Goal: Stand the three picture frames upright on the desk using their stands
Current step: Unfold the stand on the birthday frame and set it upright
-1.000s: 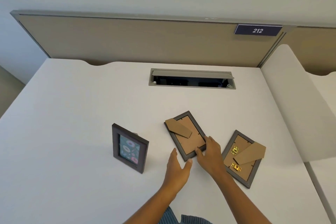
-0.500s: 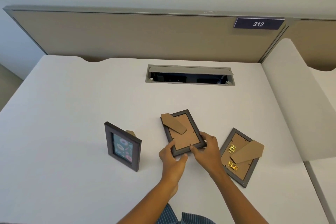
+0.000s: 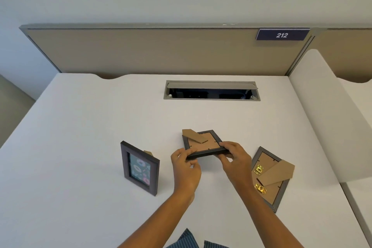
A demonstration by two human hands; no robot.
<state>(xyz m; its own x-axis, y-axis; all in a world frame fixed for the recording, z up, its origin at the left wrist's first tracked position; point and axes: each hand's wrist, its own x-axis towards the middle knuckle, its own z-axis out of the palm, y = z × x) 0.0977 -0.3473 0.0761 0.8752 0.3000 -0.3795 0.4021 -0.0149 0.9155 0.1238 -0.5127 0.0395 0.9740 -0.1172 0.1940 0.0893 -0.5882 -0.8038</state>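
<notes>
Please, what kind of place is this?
Probably an office workstation: a white desk with a cable hatch, a beige divider panel behind it, and a number sign reading 212.

The held frame (image 3: 203, 145) shows only its back; its picture faces away. The right hand (image 3: 234, 162) covers the lying frame's (image 3: 268, 179) near-left edge, and that frame's front is face down. Most of the standing frame's (image 3: 140, 168) stand (image 3: 149, 153) is hidden behind it. Both forearms are cut off at the near edge.
</notes>
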